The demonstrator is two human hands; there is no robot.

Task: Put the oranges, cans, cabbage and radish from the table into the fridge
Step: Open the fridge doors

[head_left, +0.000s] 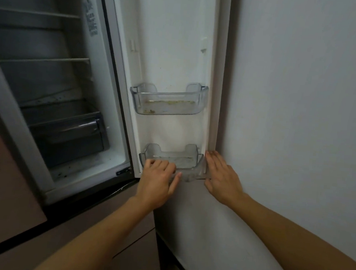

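Steadying the lower door bin (pixel 172 158), probably to seat it, the left hand (pixel 159 176) is gripping its rim, the right hand (pixel 222 176) pressing flat.

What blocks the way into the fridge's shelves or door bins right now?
Nothing visible does. The fridge door is open; the left hand grips the lower door bin, the right hand lies flat beside it.

The door (pixel 175 39) stands right of the fridge (pixel 50 83), the wall (pixel 301 101) right of the door. On the door the upper bin (pixel 168 104) sits above the lower bin (pixel 185 162), flanked by left hand (pixel 159 180) and right hand (pixel 222 178).
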